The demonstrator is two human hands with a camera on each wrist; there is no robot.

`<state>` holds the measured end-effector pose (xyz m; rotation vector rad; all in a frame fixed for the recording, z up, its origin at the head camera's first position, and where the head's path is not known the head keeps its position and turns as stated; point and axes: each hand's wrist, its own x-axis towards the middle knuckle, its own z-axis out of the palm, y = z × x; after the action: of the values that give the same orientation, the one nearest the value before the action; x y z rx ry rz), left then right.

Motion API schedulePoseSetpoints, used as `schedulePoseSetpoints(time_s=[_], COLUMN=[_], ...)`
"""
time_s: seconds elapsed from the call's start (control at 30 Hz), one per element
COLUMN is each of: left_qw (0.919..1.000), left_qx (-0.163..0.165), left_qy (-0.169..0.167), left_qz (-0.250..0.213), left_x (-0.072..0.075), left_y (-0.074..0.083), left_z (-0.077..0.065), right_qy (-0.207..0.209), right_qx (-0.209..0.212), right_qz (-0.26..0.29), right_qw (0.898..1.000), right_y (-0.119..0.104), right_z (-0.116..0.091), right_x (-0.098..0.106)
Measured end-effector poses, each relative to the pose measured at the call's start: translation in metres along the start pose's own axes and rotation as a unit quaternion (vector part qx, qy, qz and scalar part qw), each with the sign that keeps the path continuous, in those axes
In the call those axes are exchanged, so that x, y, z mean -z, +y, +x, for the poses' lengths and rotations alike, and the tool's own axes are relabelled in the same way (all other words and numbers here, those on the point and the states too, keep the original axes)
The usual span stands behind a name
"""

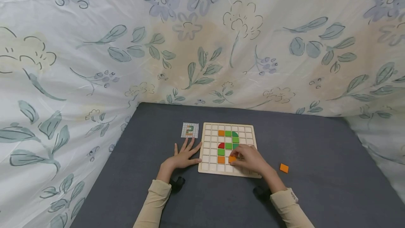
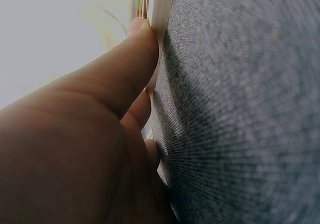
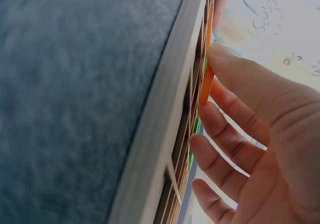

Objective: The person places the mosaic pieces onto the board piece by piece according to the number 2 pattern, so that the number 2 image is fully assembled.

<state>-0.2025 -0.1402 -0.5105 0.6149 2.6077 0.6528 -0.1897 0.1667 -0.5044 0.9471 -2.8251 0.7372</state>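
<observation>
A wooden grid board lies on the table with orange, green and red tiles set in its squares. My right hand pinches an orange square tile over the lower middle of the grid. In the right wrist view, thumb and fingertips hold this orange tile at a slant close over the squares. My left hand lies spread at the board's left side, its thumb against the board edge in the left wrist view. A green tile and a red rounded tile sit mid-board.
Above my left fingertips lies a small pattern card showing a coloured figure on a grid. A loose orange tile rests right of the board on the dark grey tabletop. Flower-printed cloth hangs behind and beside the table.
</observation>
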Motion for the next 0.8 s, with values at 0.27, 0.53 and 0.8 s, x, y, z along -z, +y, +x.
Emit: schedulePoseSetpoints(time_s=[0.27,0.53,0.8], left_qw=[0.9999,0.9999,0.9999], left_qx=[0.008,0.008,0.008], left_qy=[0.0,0.001,-0.001], left_qz=[0.009,0.013,0.013], left_x=[0.002,0.002,0.002], left_y=[0.004,0.003,0.003], left_z=[-0.001,0.0,0.0], right_qy=[-0.005,-0.001,-0.004], right_qx=[-0.019,-0.024,-0.032], right_qz=[0.002,-0.005,0.004], right_qw=[1.0,1.0,0.999], right_y=[-0.006,-0.01,-0.014], right_z=[0.002,0.004,0.006], right_x=[-0.002,-0.004,-0.004])
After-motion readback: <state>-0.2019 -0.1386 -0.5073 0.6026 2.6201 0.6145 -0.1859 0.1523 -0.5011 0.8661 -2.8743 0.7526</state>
